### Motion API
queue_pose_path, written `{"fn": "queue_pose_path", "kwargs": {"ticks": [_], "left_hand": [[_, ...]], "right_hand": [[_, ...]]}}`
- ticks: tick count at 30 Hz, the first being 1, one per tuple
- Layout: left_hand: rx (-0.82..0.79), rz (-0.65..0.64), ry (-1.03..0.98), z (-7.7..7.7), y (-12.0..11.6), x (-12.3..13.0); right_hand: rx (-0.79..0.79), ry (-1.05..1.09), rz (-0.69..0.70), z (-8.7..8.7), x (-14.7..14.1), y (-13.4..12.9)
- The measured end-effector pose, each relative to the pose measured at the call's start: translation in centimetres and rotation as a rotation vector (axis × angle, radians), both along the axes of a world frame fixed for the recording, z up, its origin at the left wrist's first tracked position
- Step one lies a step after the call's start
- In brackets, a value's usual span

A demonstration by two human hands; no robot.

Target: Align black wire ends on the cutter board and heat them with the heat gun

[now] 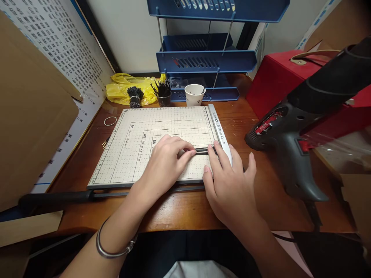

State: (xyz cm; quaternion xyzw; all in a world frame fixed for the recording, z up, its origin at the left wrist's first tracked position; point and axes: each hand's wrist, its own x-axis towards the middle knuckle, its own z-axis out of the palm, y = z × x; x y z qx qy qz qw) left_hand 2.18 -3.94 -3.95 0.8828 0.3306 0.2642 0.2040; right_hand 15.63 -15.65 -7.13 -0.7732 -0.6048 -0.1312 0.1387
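Note:
My left hand (171, 156) is closed in a pinch around the left part of a small bundle of thin black strands (201, 151), which look like wires or narrow tubing. The strands lie sideways across the gridded board of a paper cutter (121, 154). My right hand (232, 185) is open, fingers spread, with its fingertips resting at the right end of the strands and over the cutter's metal ruler edge (218, 127). The part of the strands under both hands is hidden. Along the front of the board runs the cutter's blade arm with a black handle (58, 198).
Behind the board stand a tied black bundle (135, 96), a small dark cup of black strands (164, 98), a white paper cup (194, 95), a yellow bag (118, 87) and blue trays (205, 61). A heat gun (301, 146) and red box (275, 73) flank the right.

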Motion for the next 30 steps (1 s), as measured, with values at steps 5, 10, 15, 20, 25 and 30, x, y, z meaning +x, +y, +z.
{"fn": "queue_pose_path", "kwargs": {"ticks": [5,10,15,20,25,30], "left_hand": [[-0.008,-0.007,0.013,0.0,0.1,-0.2],[0.014,-0.006,0.023,-0.3,0.0,0.1],[0.026,0.002,0.023,-0.4,0.0,0.2],[0.030,0.011,0.018,-0.5,-0.2,0.2],[0.066,0.036,0.062,-0.5,-0.4,0.5],[0.179,0.080,0.086,-0.4,-1.4,0.6]], "right_hand": [[-0.006,0.023,0.002,0.0,0.0,0.0],[0.003,0.033,0.002,0.0,0.0,0.1],[0.020,0.030,0.004,-0.1,0.0,0.1],[0.069,0.019,0.001,-0.3,0.0,0.2],[0.067,0.014,-0.003,-0.3,-0.1,0.1],[0.042,-0.005,0.003,-0.3,0.0,0.0]]}}
